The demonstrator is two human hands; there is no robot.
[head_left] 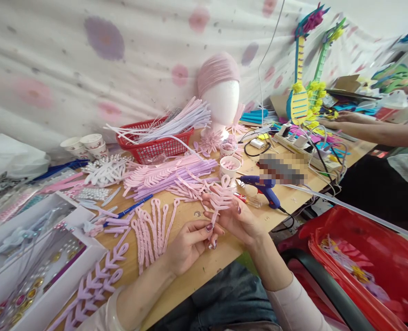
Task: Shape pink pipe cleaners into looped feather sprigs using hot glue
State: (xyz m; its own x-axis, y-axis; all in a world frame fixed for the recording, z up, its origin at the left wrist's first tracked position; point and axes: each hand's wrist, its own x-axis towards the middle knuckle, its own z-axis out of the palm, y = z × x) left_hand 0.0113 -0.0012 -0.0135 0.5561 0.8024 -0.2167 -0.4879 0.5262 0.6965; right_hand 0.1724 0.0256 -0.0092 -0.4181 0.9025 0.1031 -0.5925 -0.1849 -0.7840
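Note:
A pink pipe-cleaner leaf sprig stands upright between my hands over the table's front edge. My left hand is closed, pinching its lower stem between thumb and fingers. Curled behind and beside its leaves, my right hand also grips it; some of those fingertips are hidden. Twisted pink pipe-cleaner strands with looped tops lie left of my hands. Lilac pipe-cleaner leaf sprigs rest near my left forearm. A blue glue gun lies on the table beyond my right hand.
A red basket of pipe cleaners stands behind pink and lilac bundles. Paper cups, a foam head, a power strip and cables sit further back. White boxes are left, a red bag right. Another person's arm reaches in.

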